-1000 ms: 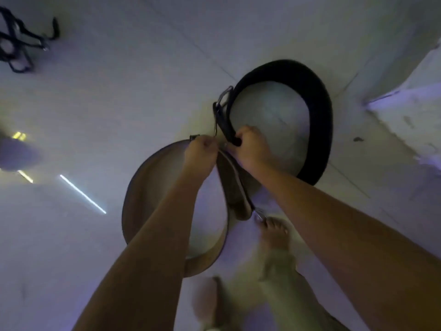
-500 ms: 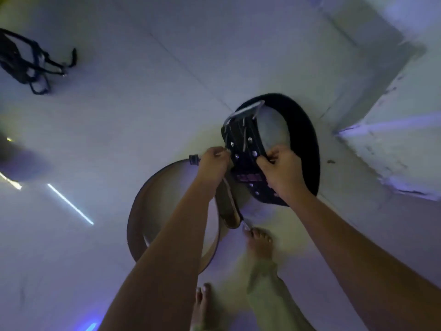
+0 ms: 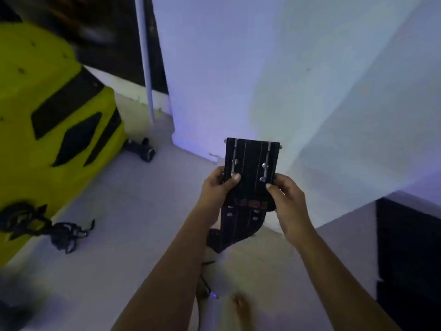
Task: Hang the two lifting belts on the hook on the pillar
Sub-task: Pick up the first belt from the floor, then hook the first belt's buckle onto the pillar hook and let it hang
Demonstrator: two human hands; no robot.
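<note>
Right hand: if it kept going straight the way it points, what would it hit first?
Probably the white pillar. The right hand and left hand hold the black belt up towards it, so the belt's top edge would likely touch first; depth is unclear.

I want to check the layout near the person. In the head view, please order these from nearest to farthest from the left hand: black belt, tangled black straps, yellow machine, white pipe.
1. black belt, in the left hand
2. tangled black straps, on the floor, left
3. yellow machine and white pipe: too close to call
</note>
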